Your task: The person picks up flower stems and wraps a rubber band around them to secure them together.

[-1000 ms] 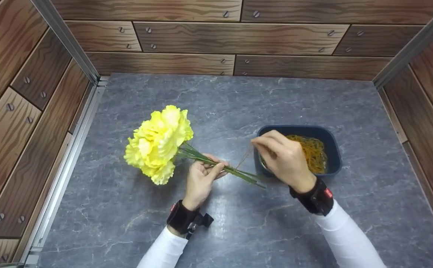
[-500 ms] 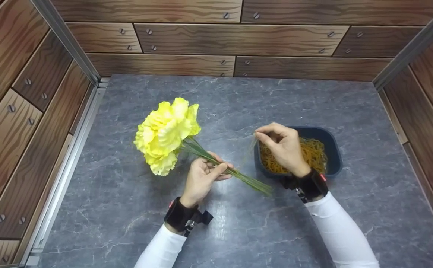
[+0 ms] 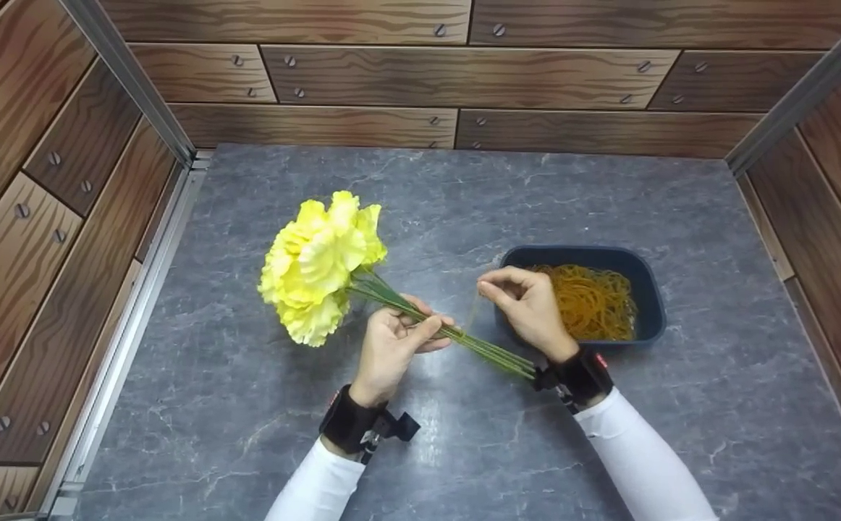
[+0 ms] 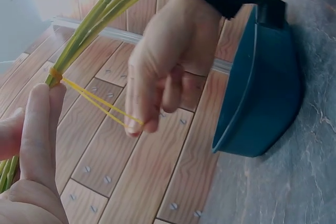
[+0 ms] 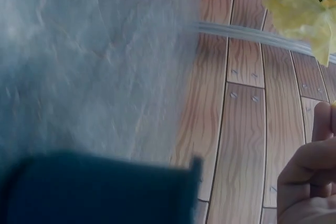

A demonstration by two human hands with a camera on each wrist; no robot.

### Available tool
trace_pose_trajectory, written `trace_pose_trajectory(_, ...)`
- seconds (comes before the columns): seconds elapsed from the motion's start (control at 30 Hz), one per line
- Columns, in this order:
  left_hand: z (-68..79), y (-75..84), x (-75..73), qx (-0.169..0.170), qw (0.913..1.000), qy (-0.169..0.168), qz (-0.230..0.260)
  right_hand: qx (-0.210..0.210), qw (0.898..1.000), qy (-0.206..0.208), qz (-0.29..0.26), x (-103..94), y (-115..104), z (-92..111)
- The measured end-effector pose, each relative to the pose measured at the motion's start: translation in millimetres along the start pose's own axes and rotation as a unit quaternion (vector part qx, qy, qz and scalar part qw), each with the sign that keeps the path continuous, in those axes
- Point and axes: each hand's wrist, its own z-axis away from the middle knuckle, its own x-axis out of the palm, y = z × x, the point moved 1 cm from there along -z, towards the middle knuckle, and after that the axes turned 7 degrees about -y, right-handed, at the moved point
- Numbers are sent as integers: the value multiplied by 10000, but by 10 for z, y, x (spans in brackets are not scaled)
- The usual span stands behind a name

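Observation:
My left hand [image 3: 388, 351] grips the green stems [image 3: 493, 353] of a bunch of yellow artificial flowers [image 3: 319, 268], blooms toward the left and stem ends toward the lower right. In the left wrist view, a yellow rubber band [image 4: 94, 98] is wound round the stems [image 4: 86, 30] just beyond the left fingertips. Its free loop is stretched out to my right hand [image 4: 165, 45], whose fingertips pinch it. From the head, the right hand [image 3: 525, 307] is over the left side of a dark blue tub [image 3: 651, 293], and the band shows only as a faint line.
Many loose rubber bands [image 3: 594, 300] lie in the tub. Both stand on a grey marbled tabletop [image 3: 420, 195], bounded by wood-patterned walls [image 3: 362, 72] at the back and sides. Black straps with cameras [image 3: 355, 420] are on both wrists.
The right hand moved up slightly, then came down and left toward the stems, still pinching the band. The flowers shifted a little right, and the stem ends now lie closer together.

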Motion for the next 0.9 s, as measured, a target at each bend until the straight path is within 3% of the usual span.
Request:
trace_pose_trajectory(0.27, 1, 20, 6, 54, 9999, 129, -34, 10, 9993, 14, 376, 243, 35, 242)
trace_pose_trajectory(0.5, -5, 12, 6, 142, 9998, 168, -14, 45, 9999, -70, 137, 456, 79, 477)
trace_pose_trajectory(0.63, -6, 14, -8, 151, 9997, 173, 3, -115, 9991, -164, 365, 573, 66, 594)
trace_pose_trajectory(0.77, -23, 7, -23, 171, 9995, 258, 34, 330, 9981, -289, 432, 687, 0, 698)
trace_pose_trajectory(0.9, -44, -11, -43, 155, 9991, 400, -5, 746, 9960, -477, 96, 784, -73, 791)
